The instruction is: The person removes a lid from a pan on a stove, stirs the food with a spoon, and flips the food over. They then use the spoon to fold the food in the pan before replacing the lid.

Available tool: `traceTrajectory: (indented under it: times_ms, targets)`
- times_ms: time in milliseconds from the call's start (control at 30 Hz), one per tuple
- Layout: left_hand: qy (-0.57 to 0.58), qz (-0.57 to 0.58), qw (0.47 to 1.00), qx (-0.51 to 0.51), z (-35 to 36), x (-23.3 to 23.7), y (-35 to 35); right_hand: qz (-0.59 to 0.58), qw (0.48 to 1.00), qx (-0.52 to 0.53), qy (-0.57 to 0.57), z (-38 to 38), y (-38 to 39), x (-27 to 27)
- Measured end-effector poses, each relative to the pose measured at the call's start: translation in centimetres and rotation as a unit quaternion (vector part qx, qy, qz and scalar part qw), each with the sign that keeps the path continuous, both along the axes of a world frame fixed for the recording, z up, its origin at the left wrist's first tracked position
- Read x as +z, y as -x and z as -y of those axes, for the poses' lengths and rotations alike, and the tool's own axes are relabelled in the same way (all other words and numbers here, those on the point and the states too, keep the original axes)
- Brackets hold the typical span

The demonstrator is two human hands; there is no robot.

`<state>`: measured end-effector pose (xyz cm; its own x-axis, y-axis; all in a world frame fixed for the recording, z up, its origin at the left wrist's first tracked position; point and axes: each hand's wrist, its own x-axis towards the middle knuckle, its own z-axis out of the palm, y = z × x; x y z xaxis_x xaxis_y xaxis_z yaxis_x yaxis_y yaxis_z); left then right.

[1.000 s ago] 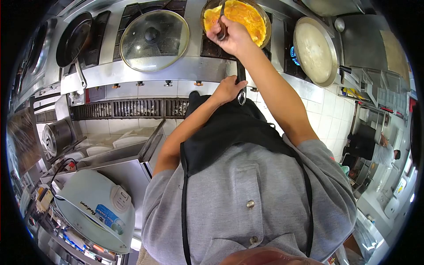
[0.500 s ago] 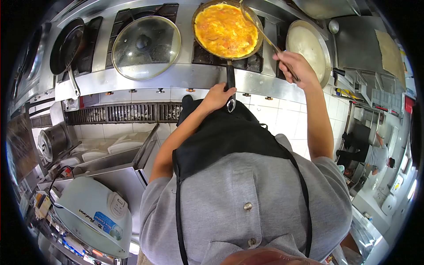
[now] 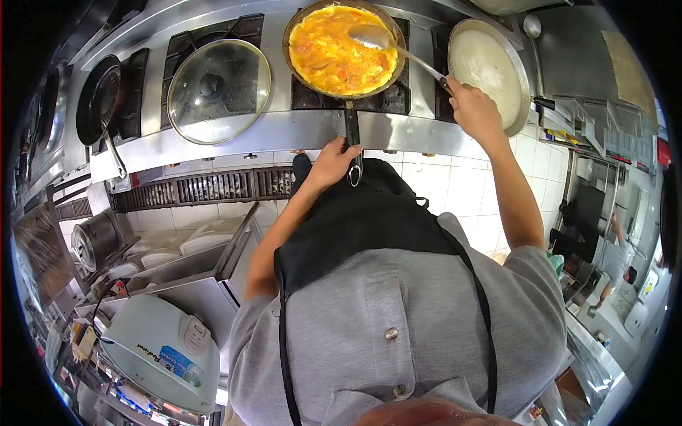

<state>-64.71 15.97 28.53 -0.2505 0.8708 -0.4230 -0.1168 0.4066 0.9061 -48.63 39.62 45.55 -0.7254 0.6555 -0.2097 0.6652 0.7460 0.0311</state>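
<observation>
A round yellow-orange omelette [image 3: 334, 60] fills the frying pan [image 3: 350, 95] on the stove at the top middle. My left hand [image 3: 332, 163] is closed around the pan's black handle near its ring end. In my right hand [image 3: 476, 108], to the right of the pan, is the end of a metal spoon [image 3: 419, 62]. The spoon's bowl lies over the upper right part of the omelette; whether it touches the egg is hard to tell.
Left of the pan, a glass lid [image 3: 219, 117] covers a burner, with a dark pan [image 3: 99, 99] farther left. A wide pan of whitish liquid [image 3: 486, 71] stands at right. Another person [image 3: 612, 257] is at the far right.
The spoon's bowl has come down from the pan's upper rim to over the omelette, and lies flatter. My right hand has shifted slightly. The stove and pan appear farther left in view.
</observation>
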Motion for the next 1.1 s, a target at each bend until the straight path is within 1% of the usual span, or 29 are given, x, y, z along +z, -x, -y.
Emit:
traceTrajectory:
  times_ms: [100, 167, 300, 367, 433, 500, 567, 600, 667, 767, 800, 867, 933, 967, 1100]
  targets:
    - [0.018, -0.008, 1.0, -0.01, -0.1, 0.6, 0.1, 0.03, 0.999, 0.014, -0.01, 0.8, 0.9, -1.5]
    - [0.023, 0.0, 1.0, -0.001, -0.1, 0.7, 0.1, 0.048, 0.997, 0.054, -0.04, 1.2, 1.3, -2.7]
    - [0.032, -0.01, 0.999, -0.02, -0.2, 1.0, 0.3, 0.057, 0.993, 0.081, -0.056, 2.1, 0.9, -2.4]
    - [0.023, 0.002, 1.0, -0.005, -0.3, 0.6, 0.2, 0.063, 0.99, 0.108, -0.06, 2.5, 0.2, -2.2]
    - [0.017, -0.007, 1.0, -0.006, -0.3, 0.3, 0.2, 0.061, 0.991, 0.1, -0.069, 2.6, -0.1, -2.5]
    - [0.013, -0.016, 1.0, -0.006, -0.4, 1.2, 0.4, 0.059, 0.991, 0.093, -0.076, 2.7, -0.1, -2.8]
    - [0.041, -0.064, 0.996, -0.035, -0.3, 2.1, 0.7, 0.059, 0.991, 0.083, -0.087, 2.5, 0.0, -3.2]
    - [0.043, -0.064, 0.996, -0.034, -0.2, 2.0, 0.6, 0.058, 0.991, 0.083, -0.085, 2.7, 0.0, -3.2]
    - [0.008, -0.006, 1.0, -0.005, -0.2, 1.6, 0.4, 0.055, 0.994, 0.069, -0.059, 3.2, -0.1, -3.0]
    - [0.022, -0.039, 0.999, -0.024, -0.3, 1.5, 0.6, 0.039, 0.995, 0.066, -0.065, 2.3, -0.9, -2.3]
    - [0.02, -0.04, 0.999, -0.024, -0.3, 1.3, 0.5, 0.038, 0.995, 0.066, -0.067, 2.1, -0.8, -2.2]
    - [0.028, -0.031, 0.999, -0.02, -0.1, 0.6, 0.4, 0.018, 0.995, 0.021, -0.101, 1.6, -0.4, -2.1]
    - [0.025, -0.026, 0.999, -0.017, 0.0, -0.3, 0.4, -0.004, 0.993, 0.026, -0.119, 0.7, 0.5, -2.1]
    - [0.022, -0.018, 0.999, -0.016, -0.2, 0.0, 0.4, -0.023, 0.99, 0.028, -0.137, 0.4, 0.8, -2.1]
    - [0.031, -0.019, 0.999, -0.018, -0.3, 0.9, 0.4, -0.027, 0.988, 0.009, -0.149, -1.1, 2.3, -3.0]
